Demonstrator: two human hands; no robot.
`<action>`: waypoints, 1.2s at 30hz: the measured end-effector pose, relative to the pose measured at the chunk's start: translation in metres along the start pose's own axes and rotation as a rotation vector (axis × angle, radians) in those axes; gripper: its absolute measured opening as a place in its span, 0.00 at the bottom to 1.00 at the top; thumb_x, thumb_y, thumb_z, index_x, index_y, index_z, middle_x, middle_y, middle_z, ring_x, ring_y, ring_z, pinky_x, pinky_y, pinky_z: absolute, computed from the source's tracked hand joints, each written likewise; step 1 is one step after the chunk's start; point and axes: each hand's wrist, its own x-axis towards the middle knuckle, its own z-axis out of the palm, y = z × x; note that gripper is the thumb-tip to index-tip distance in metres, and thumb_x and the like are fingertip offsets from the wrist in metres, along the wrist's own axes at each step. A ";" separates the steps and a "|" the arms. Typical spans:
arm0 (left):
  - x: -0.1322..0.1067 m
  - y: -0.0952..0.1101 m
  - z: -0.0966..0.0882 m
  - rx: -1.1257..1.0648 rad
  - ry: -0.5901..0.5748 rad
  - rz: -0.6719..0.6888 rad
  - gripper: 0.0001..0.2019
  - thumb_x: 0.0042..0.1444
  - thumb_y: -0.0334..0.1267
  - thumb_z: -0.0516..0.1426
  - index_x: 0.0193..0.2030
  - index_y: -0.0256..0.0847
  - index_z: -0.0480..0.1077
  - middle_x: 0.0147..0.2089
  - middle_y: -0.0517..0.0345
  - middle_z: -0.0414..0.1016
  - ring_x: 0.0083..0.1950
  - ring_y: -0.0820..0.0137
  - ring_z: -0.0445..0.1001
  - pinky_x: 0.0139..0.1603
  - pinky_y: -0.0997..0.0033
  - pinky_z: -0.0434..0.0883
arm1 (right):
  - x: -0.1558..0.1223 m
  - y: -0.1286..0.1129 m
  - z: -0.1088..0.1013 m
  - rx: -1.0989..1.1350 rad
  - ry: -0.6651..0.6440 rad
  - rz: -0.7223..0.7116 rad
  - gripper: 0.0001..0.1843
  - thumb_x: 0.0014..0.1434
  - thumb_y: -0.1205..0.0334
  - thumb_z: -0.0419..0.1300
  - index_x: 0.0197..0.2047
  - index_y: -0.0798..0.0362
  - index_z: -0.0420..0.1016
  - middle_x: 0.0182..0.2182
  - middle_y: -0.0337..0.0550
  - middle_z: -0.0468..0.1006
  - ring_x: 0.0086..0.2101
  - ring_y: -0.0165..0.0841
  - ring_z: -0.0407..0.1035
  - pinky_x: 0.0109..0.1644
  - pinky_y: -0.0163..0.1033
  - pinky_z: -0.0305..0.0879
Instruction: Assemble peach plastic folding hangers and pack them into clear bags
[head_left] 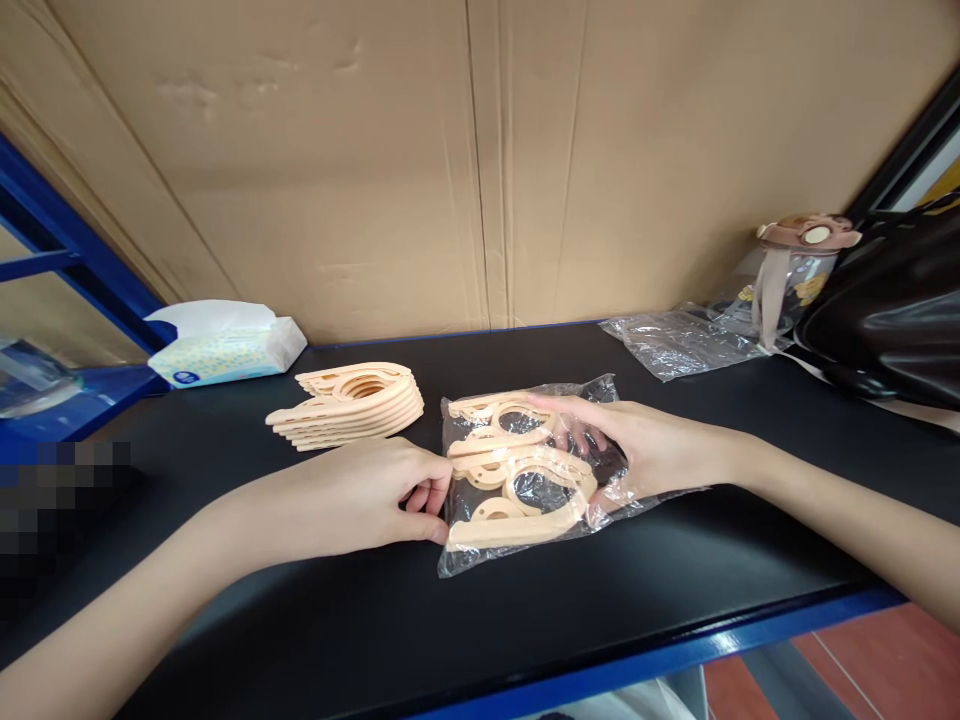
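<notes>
A clear plastic bag (pixel 480 565) with several beige folding hangers (pixel 517 455) inside lies flat on the black tabletop (pixel 345 620). At its left edge, my left hand (pixel 405 490) has its fingers curled and its thumb and fingertips closed against the bag. My right hand (pixel 637 445) grips the bag from the right, fingers over the top hanger and thumb at the near side. Its fingertips are partly seen through the film. Left of the bag, beyond my left hand, stands a neat stack of similar beige hangers (pixel 352 405).
A tissue pack (pixel 229 350) sits at the back left beside a blue metal frame (pixel 82 255). At the back right are another clear plastic bag (pixel 675 340), a strapped drinking bottle (pixel 787 275) and a shiny black bag (pixel 892 300). Cardboard (pixel 390 180) stands behind the table.
</notes>
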 end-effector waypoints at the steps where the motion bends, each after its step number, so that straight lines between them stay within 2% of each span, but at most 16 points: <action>1: 0.000 0.001 -0.001 -0.003 -0.008 0.004 0.11 0.57 0.47 0.56 0.29 0.43 0.66 0.28 0.67 0.69 0.28 0.74 0.64 0.25 0.74 0.56 | 0.000 -0.001 0.000 -0.028 0.005 0.004 0.56 0.48 0.57 0.69 0.70 0.37 0.39 0.39 0.35 0.68 0.35 0.30 0.66 0.37 0.35 0.64; 5: -0.002 0.006 -0.004 0.002 -0.030 -0.004 0.10 0.53 0.47 0.59 0.32 0.45 0.67 0.32 0.67 0.70 0.30 0.74 0.66 0.26 0.75 0.58 | 0.000 -0.006 0.000 -0.092 0.010 0.015 0.54 0.49 0.56 0.68 0.70 0.37 0.37 0.38 0.35 0.68 0.34 0.30 0.66 0.37 0.35 0.64; 9: -0.004 0.009 -0.006 -0.014 -0.035 -0.018 0.13 0.47 0.47 0.63 0.34 0.46 0.67 0.34 0.67 0.70 0.32 0.74 0.67 0.27 0.76 0.59 | -0.001 -0.007 -0.001 -0.118 0.015 0.005 0.53 0.50 0.59 0.67 0.70 0.38 0.38 0.38 0.34 0.69 0.33 0.29 0.66 0.36 0.34 0.64; 13: -0.006 0.010 -0.006 0.010 -0.023 -0.007 0.08 0.50 0.44 0.60 0.33 0.45 0.66 0.33 0.67 0.70 0.31 0.74 0.66 0.27 0.76 0.60 | -0.001 -0.006 -0.001 -0.116 0.024 -0.020 0.51 0.51 0.62 0.65 0.70 0.39 0.40 0.39 0.34 0.70 0.33 0.29 0.66 0.38 0.33 0.65; 15: -0.006 0.011 -0.006 0.016 -0.021 0.010 0.06 0.51 0.42 0.58 0.33 0.45 0.66 0.33 0.67 0.71 0.31 0.75 0.66 0.28 0.76 0.60 | -0.001 -0.005 -0.002 -0.144 0.025 -0.012 0.52 0.50 0.60 0.66 0.70 0.39 0.39 0.39 0.35 0.71 0.34 0.30 0.67 0.38 0.34 0.65; 19: -0.005 0.012 -0.006 0.026 -0.013 0.028 0.08 0.53 0.46 0.58 0.32 0.44 0.66 0.33 0.66 0.71 0.31 0.74 0.66 0.28 0.75 0.59 | 0.001 -0.005 -0.001 -0.207 0.054 -0.016 0.54 0.48 0.51 0.68 0.70 0.39 0.39 0.40 0.36 0.71 0.36 0.33 0.69 0.38 0.36 0.66; 23: -0.003 0.012 -0.006 0.042 -0.021 0.029 0.10 0.54 0.48 0.57 0.31 0.44 0.66 0.32 0.66 0.71 0.30 0.74 0.65 0.26 0.75 0.58 | 0.001 -0.006 0.001 -0.201 0.074 -0.062 0.53 0.49 0.50 0.67 0.70 0.40 0.41 0.37 0.36 0.72 0.33 0.31 0.69 0.36 0.35 0.65; 29: -0.003 0.012 -0.001 0.045 0.049 0.026 0.10 0.52 0.46 0.59 0.30 0.43 0.66 0.31 0.64 0.71 0.29 0.73 0.65 0.25 0.74 0.57 | 0.000 -0.001 0.000 -0.190 0.091 -0.039 0.50 0.49 0.51 0.68 0.69 0.37 0.45 0.38 0.35 0.74 0.33 0.31 0.70 0.37 0.36 0.66; 32: -0.003 0.012 -0.001 0.061 0.053 0.019 0.08 0.53 0.42 0.56 0.28 0.43 0.63 0.29 0.64 0.70 0.27 0.73 0.64 0.24 0.73 0.56 | 0.000 0.002 -0.004 -0.100 0.077 -0.020 0.50 0.49 0.53 0.68 0.69 0.38 0.46 0.39 0.35 0.77 0.33 0.31 0.70 0.38 0.36 0.66; 36: -0.003 0.013 -0.001 0.164 0.115 0.023 0.08 0.54 0.34 0.50 0.24 0.42 0.57 0.23 0.65 0.64 0.23 0.73 0.60 0.23 0.72 0.52 | -0.001 0.004 -0.011 0.195 0.119 0.042 0.48 0.53 0.53 0.66 0.70 0.42 0.43 0.34 0.35 0.80 0.26 0.28 0.69 0.37 0.38 0.69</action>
